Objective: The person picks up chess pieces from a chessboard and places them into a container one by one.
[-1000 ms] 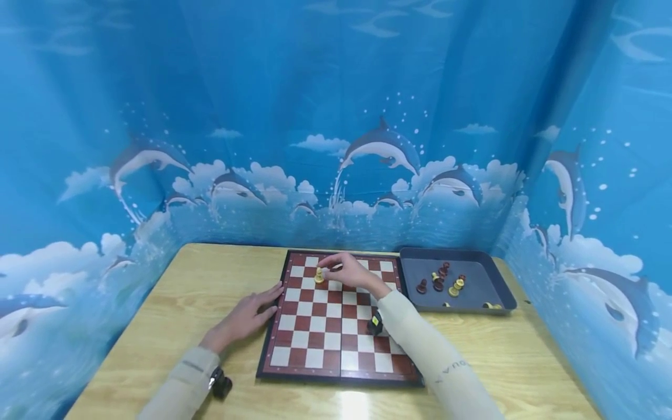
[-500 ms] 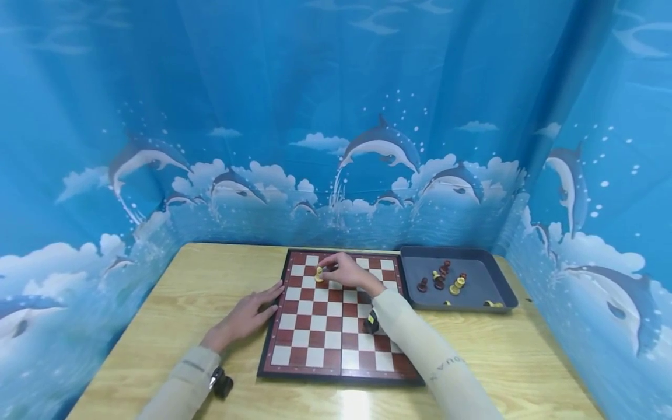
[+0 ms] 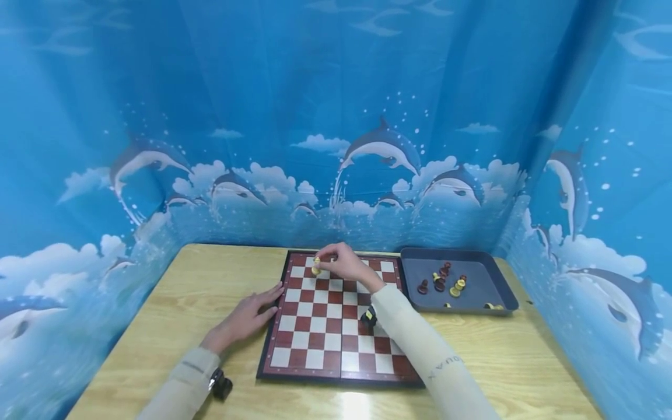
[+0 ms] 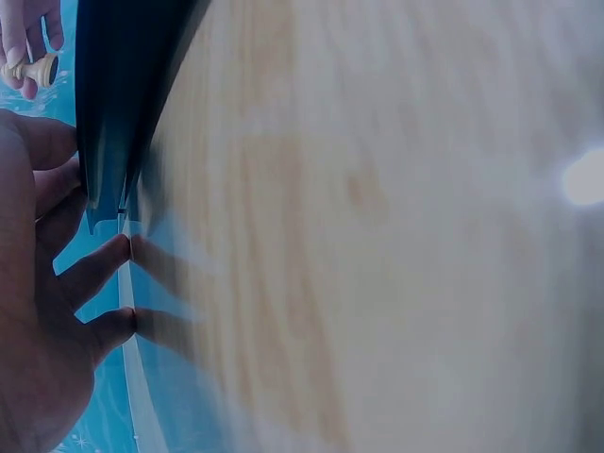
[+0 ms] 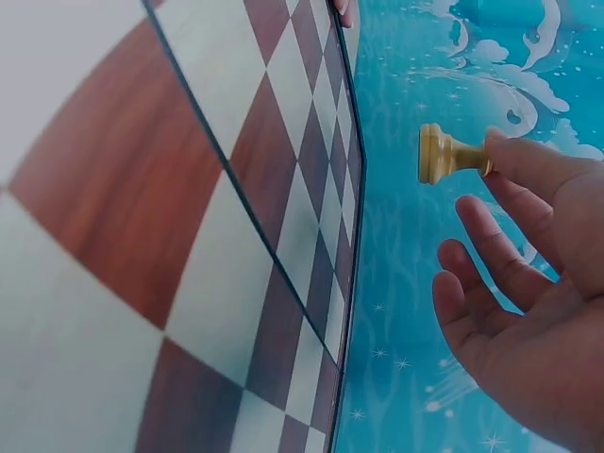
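My right hand (image 3: pixel 347 262) pinches a pale yellow chess piece (image 3: pixel 316 267) between thumb and forefinger, over the far left squares of the chessboard (image 3: pixel 341 378). In the right wrist view, the chess piece (image 5: pixel 436 154) has its broad base toward the board, with a gap between them. The other fingers of the right hand (image 5: pixel 528 274) are spread loosely, and the thumb and forefinger cover the piece's top. My left hand (image 3: pixel 247 315) lies on the table with its fingertips at the board's left edge. The left wrist view shows the left hand (image 4: pixel 47 283) with fingers extended beside the dark board side (image 4: pixel 123 104).
A dark grey tray (image 3: pixel 480 286) with several dark red and yellow chess pieces stands right of the board. Behind the wooden table (image 3: pixel 220 262) hangs a blue curtain (image 3: pixel 273 146) printed with dolphins. A dark wrist camera (image 3: pixel 368 317) overlaps the board's right half.
My right hand and the pinched chess piece have moved up and slightly away, toward the board's far edge. The left hand has stayed in place.
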Tool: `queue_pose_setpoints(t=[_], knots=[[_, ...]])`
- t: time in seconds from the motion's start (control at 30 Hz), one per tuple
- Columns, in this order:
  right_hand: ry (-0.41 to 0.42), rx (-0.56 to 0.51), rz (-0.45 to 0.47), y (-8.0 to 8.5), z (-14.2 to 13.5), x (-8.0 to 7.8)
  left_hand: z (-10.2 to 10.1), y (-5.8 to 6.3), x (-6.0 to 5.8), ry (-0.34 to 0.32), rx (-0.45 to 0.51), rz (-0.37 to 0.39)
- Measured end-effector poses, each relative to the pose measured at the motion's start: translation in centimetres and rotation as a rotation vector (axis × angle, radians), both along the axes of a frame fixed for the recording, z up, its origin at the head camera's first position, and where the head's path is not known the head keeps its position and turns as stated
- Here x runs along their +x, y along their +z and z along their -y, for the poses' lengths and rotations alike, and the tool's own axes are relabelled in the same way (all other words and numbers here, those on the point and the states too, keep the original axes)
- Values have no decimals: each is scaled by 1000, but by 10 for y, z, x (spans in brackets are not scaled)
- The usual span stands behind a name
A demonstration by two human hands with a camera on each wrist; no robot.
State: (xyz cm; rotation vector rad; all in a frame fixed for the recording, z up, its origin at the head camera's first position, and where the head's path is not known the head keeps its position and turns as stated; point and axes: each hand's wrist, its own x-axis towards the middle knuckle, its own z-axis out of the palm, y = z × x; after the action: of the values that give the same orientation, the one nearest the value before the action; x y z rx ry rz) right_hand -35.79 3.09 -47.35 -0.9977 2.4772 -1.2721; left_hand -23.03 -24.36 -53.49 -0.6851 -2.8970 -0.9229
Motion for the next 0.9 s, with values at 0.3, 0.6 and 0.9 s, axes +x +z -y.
queue_pose_setpoints(t=[0.3,0.6,0.9], knots=[[13,-28,45,2,-13,4,1,0,-1,2,-3,-9],[-62,-110,59,13,-38,19,1,-1,-3,6,-7,-6],[-149,-150,7,12,-80,46,-1,-3,-1,14,1,10]])
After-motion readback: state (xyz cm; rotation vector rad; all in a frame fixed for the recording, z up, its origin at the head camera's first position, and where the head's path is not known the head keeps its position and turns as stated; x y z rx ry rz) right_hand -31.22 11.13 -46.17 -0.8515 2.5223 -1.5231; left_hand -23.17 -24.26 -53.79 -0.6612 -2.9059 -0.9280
